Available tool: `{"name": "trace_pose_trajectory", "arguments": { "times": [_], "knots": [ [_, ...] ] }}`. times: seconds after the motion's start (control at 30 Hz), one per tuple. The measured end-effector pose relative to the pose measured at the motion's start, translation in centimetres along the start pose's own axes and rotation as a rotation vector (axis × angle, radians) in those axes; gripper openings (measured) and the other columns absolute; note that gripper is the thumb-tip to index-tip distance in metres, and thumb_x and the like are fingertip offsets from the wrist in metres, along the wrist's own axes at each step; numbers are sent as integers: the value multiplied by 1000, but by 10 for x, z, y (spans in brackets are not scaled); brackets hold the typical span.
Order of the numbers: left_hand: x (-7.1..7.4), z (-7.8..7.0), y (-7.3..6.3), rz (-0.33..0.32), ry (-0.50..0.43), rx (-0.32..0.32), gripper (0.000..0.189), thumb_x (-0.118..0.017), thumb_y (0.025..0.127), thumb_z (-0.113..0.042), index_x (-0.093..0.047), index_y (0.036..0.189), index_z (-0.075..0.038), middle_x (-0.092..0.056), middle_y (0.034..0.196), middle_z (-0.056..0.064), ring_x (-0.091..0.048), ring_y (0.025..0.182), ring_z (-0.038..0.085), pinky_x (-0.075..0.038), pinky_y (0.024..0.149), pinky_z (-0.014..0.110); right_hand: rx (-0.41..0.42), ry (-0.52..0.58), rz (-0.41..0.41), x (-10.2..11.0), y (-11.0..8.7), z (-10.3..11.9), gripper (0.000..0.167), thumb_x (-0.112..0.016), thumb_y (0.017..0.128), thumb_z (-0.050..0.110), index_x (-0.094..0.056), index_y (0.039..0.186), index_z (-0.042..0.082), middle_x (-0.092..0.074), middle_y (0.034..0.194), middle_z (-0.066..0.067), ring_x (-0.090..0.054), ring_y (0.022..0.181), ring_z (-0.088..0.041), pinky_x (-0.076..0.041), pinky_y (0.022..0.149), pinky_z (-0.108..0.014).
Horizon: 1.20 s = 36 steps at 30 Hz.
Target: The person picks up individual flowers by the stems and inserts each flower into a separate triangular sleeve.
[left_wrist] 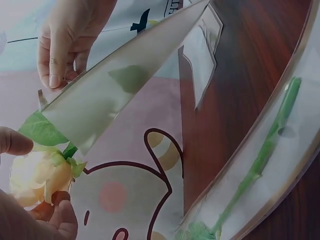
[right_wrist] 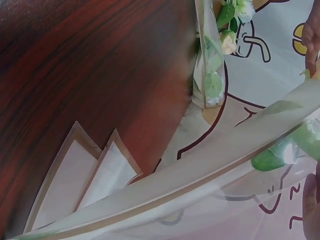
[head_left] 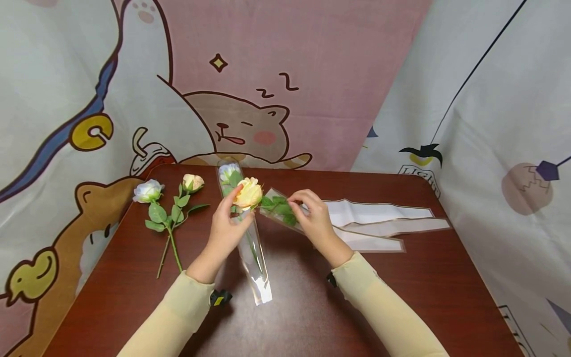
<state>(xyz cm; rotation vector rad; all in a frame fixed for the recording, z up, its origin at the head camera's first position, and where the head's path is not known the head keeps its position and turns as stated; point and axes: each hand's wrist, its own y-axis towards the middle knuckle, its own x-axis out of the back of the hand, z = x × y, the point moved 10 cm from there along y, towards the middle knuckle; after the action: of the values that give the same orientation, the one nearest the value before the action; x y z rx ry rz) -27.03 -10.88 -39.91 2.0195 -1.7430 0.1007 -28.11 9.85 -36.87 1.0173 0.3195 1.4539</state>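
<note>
A yellow rose (head_left: 249, 193) is held at its bloom by my left hand (head_left: 224, 230), thumb on one side and fingers on the other. Its green leaves (head_left: 281, 206) and stem run into a clear, gold-edged flower sleeve (left_wrist: 120, 85). At the sleeve's mouth, my right hand (head_left: 318, 223) pinches the edge between thumb and fingers. The bloom stays outside the sleeve. Under my left hand lies another clear sleeve (head_left: 263, 292) with a pale blue rose (head_left: 229, 171) inside, its stem (left_wrist: 260, 160) visible through the film.
On the left of the brown table (head_left: 303, 312) lie a loose blue-white rose (head_left: 148, 191) and a loose cream-pink rose (head_left: 193, 182), stems crossing. Several flat sleeves with white surfaces (head_left: 374, 213) fan out on the right. A cartoon-printed cloth (head_left: 330, 74) hangs behind the table.
</note>
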Motion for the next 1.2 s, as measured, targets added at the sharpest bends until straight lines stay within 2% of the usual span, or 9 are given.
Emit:
{"name": "trace_pose_trajectory", "arguments": {
  "times": [0.17,0.4,0.63,0.9,1.2],
  "knots": [
    [-8,-1,-1,42,-8,-24,69,-67,77,-5,-45,141,-21,-48,140,10,-48,121,20,-50,87,42,19,1,-10,-1,2,3,3,-67,86,5,-68,89,5,-66,90,-5,-61,84,-15,-52,76,-25],
    [-22,-9,-5,86,-14,-74,71,-66,76,-4,-43,142,-15,-46,143,11,-49,121,24,-50,87,43,29,12,-4,-4,3,6,7,-70,82,1,-68,89,4,-66,89,-8,-61,82,-20,-53,72,-36],
    [-28,-10,-6,100,22,-84,72,-65,75,-5,-42,142,-17,-46,142,12,-50,117,26,-50,85,41,31,11,-2,-4,4,7,7,-69,84,2,-68,90,5,-66,91,-6,-61,84,-18,-53,75,-29],
    [-38,-8,-9,162,71,-79,73,-67,77,-10,-40,143,-20,-46,142,8,-49,119,26,-49,88,46,29,-13,33,-8,4,8,5,-66,88,9,-68,91,5,-66,91,-4,-61,88,-15,-52,79,-26],
    [-35,-2,-11,195,129,-66,68,-69,82,-20,-41,143,-17,-45,142,12,-47,124,29,-50,90,49,24,-32,2,-1,5,6,4,-68,86,6,-68,90,5,-66,90,-5,-60,86,-16,-51,78,-26]
  ]
}}
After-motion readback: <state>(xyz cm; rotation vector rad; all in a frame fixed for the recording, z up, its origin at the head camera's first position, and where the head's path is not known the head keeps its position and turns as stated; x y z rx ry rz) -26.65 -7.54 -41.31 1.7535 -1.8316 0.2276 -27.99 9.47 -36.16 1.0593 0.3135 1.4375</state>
